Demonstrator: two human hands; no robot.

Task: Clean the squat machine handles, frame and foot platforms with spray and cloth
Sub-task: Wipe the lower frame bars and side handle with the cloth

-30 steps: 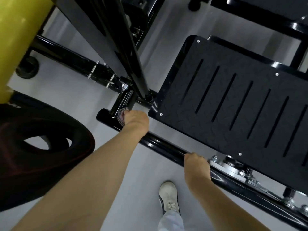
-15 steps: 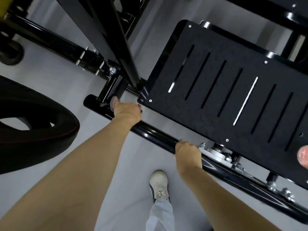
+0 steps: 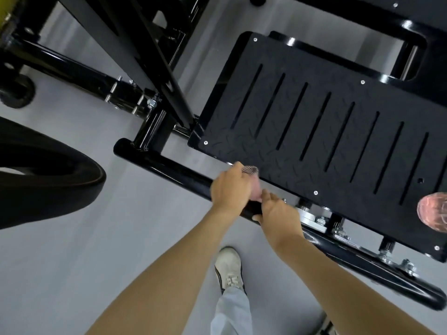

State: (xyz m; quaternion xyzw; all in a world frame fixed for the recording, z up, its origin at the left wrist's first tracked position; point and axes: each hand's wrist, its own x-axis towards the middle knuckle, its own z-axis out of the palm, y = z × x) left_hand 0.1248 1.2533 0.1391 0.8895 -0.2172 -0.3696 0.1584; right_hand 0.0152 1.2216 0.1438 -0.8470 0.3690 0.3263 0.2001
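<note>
Black gloss-painted lower frame tube (image 3: 179,170) of the squat machine runs diagonally from centre left to lower right above the grey floor (image 3: 72,250). Left hand (image 3: 229,187) sits on the tube, its fingers clenched round a bunched cloth (image 3: 251,170), which is patterned where it shows above the knuckles and pink where it shows beside the hand. The cloth lies against the tube, right at the near edge of the foot platform (image 3: 314,122). Right hand (image 3: 280,215) is just beside the left, with fingers wrapped over the tube and thumb hooked on its near side, grasping the tube itself. The foot platform is a black tread-plate panel with parallel slots and small screws along its border, set on bolted brackets (image 3: 314,221) above the tube. A dark weight plate (image 3: 48,184) fills the left edge. A white shoe (image 3: 229,269) and a pale trouser leg (image 3: 232,308) stand on the floor between the forearms. A pinkish rounded blur (image 3: 433,211) at the right edge cannot be identified.
</note>
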